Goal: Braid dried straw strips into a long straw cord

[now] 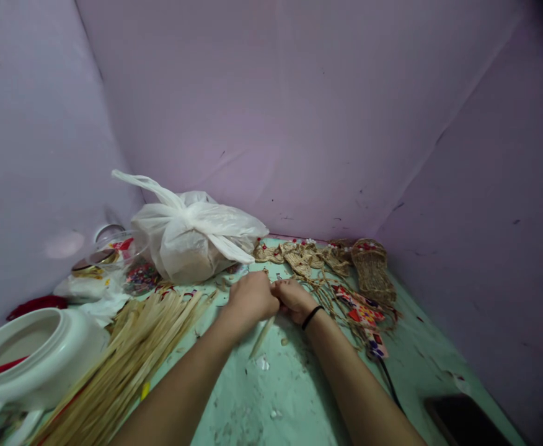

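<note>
My left hand and my right hand meet over the green surface. Both have curled fingers and appear closed on a thin pale strip, whose lower end hangs out beneath my left hand. The rest of the strip is hidden by the fingers. A black band circles my right wrist. Just beyond the hands lie braided tan pieces with red and white beads. Loose tan cords spread to the right of my right hand.
At the left lie a bundle of pale strips, a white pot and a container of coloured beads. A tied white bag sits behind. Patterned fabric, a woven roll and a dark phone-like object lie right.
</note>
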Demonstrator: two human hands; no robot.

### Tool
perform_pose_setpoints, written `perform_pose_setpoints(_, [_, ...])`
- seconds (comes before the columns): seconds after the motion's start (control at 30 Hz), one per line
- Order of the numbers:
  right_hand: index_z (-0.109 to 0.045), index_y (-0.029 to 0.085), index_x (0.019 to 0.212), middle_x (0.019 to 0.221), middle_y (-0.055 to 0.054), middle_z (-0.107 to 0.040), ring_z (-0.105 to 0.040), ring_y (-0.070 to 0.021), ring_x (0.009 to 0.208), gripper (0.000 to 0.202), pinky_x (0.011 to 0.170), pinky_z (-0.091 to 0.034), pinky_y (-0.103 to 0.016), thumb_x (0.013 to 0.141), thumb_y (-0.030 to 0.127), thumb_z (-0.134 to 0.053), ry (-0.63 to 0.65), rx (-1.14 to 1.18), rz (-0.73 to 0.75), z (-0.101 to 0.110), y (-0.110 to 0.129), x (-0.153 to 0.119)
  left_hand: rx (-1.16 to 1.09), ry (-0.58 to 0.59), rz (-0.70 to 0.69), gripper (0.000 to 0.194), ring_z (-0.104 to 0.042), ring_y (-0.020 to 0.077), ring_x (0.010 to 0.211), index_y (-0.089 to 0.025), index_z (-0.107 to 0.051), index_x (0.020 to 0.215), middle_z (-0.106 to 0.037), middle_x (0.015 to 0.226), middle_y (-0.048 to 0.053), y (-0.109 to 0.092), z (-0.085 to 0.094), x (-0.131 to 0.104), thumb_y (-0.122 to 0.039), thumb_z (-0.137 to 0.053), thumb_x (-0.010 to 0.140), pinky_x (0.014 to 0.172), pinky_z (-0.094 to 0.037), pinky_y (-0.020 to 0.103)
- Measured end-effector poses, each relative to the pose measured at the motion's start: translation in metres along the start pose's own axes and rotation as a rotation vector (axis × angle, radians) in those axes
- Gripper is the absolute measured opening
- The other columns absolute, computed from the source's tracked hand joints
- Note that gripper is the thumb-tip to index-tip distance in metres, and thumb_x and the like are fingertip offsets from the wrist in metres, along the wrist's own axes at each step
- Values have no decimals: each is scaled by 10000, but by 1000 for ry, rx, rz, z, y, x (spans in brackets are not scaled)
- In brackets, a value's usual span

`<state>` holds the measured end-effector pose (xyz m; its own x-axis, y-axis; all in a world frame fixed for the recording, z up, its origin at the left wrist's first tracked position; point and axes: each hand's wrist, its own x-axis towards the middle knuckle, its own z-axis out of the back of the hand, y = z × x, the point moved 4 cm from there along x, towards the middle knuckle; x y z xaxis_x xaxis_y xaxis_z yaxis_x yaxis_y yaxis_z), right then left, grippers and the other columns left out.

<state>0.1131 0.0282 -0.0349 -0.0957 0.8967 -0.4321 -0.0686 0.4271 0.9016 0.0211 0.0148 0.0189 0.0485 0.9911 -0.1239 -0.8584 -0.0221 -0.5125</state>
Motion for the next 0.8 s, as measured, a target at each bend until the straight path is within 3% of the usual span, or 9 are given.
perform_pose_setpoints(0.1, [-342, 162, 422, 305, 73, -307, -249, -28, 278, 165, 311, -140, -160, 524, 56, -418, 24, 48, -19, 0, -2, 0, 28, -30, -68, 101, -571, 207, 717, -146, -588, 623, -582, 622, 99, -9, -6, -9, -158, -611, 525, 577, -372, 218])
perform_pose_setpoints(0.2, [-361, 158, 448, 315, 79, -305, -242, -26, 286, 154, 317, -134, -161, 522, 39, -422, 35, 53, -27, 0, 0, -2, 22, 74, -84, 67, -575, 202, 649, -140, -586, 586, -576, 567, 94, -3, -3, -4, -195, -599, 549, 546, -379, 225])
perform_pose_setpoints(0.27, [-390, 150, 467, 334, 75, -324, -242, -25, 293, 145, 319, -128, -166, 552, 44, -440, 55, 51, -38, 0, 1, -3, -19, 150, -25, 138, -551, 175, 528, -136, -568, 527, -543, 474, 72, 8, 4, 4, -251, -556, 602, 488, -368, 224])
perform_pose_setpoints(0.37, [-418, 138, 479, 359, 64, -347, -222, -21, 298, 161, 322, -103, -176, 625, 87, -462, 99, 55, -48, 1, 2, -3, -181, 141, 118, 218, -455, 125, 350, -125, -539, 507, -486, 384, 35, 21, 13, 14, -251, -468, 670, 400, -332, 223])
perform_pose_setpoints(0.5, [-416, 139, 471, 337, 64, -333, -180, -21, 297, 197, 330, -80, -188, 659, 114, -467, 157, 47, -21, 1, 1, -1, -495, 313, 246, 191, -337, 76, 258, -104, -512, 499, -417, 321, -7, 20, -7, 14, -133, -433, 671, 330, -267, 198])
perform_pose_setpoints(0.63, [-444, 142, 518, 366, 59, -370, -208, -29, 312, 123, 338, -95, -189, 637, 111, -455, 200, 17, 29, 4, -1, 2, -820, 455, 350, 189, -404, 54, 316, -89, -505, 531, -494, 412, 10, 19, -26, 13, -29, -387, 667, 347, -301, 167])
perform_pose_setpoints(0.7, [-458, 143, 537, 376, 66, -358, -223, -34, 325, 92, 344, -123, -184, 621, 107, -451, 214, -64, 73, 5, 0, 3, -838, 491, 396, 185, -407, 53, 316, -93, -498, 521, -485, 405, 4, 22, -30, 14, -40, -400, 669, 348, -312, 166])
perform_pose_setpoints(0.8, [-489, 138, 544, 401, 59, -381, -274, -42, 365, 68, 373, -192, -180, 597, 100, -471, 172, -331, 194, 6, 4, 3, -688, 392, 414, 180, -340, 58, 266, -117, -456, 453, -400, 318, -22, 29, -28, 18, -86, -463, 630, 310, -256, 177])
